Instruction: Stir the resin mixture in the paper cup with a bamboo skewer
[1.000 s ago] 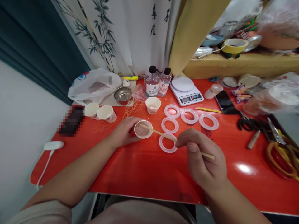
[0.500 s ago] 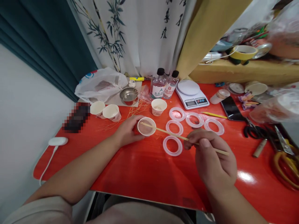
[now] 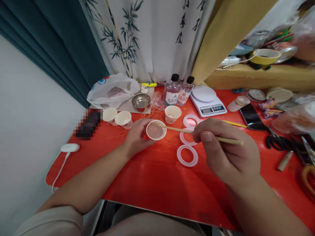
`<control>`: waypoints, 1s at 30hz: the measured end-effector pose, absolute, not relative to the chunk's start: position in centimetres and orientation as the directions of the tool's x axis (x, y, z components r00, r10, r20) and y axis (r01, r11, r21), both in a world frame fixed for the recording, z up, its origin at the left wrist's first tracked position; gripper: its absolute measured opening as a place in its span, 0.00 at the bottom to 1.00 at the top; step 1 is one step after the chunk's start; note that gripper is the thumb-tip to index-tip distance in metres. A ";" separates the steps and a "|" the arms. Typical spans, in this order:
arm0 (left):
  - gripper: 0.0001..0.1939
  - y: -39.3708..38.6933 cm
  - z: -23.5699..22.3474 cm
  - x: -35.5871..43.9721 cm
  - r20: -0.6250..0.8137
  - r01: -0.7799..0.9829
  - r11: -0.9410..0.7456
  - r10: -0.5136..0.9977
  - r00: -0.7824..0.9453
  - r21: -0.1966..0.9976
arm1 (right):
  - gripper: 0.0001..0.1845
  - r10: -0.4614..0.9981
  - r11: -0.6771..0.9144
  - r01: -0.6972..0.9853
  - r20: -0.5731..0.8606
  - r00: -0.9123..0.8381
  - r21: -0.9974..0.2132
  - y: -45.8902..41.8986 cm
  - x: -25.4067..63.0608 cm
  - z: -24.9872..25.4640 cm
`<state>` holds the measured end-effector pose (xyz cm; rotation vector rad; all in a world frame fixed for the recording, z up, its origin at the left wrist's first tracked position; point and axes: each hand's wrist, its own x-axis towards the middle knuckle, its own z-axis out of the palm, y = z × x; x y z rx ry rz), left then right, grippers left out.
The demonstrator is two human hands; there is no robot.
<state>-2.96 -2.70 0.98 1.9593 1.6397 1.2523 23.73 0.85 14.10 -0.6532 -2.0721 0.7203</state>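
My left hand (image 3: 136, 137) wraps round a small paper cup (image 3: 156, 130) of pale pinkish liquid standing on the red table (image 3: 152, 180). My right hand (image 3: 227, 151) pinches a thin wooden stick (image 3: 182, 130), lifted a little above the table, whose far tip reaches the cup's rim. Several white silicone ring moulds lie by the stick: one (image 3: 187, 155) in front of my right hand, one (image 3: 185, 138) partly under the stick, one (image 3: 191, 121) further back. Others are hidden behind my right hand.
At the back stand two bottles labelled A (image 3: 171, 90) and B (image 3: 185, 91), a white scale (image 3: 208, 101), a paper cup (image 3: 172, 113), a steel bowl (image 3: 141, 102) and a plastic bag (image 3: 113, 91). Two cups (image 3: 117, 117) lie left. A phone (image 3: 251, 116) and scissors (image 3: 280, 143) lie right.
My right hand has risen and come closer to the cup, and the stick's tip has gone from inside the cup to its far rim. The view has shifted left.
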 end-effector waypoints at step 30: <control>0.35 -2.3 0.4 -2.7 0.389 0.610 -0.187 0.896 -0.216 0.770 | 0.12 0.945 0.318 -0.373 0.325 0.045 -0.872 3.3 24.5 14.1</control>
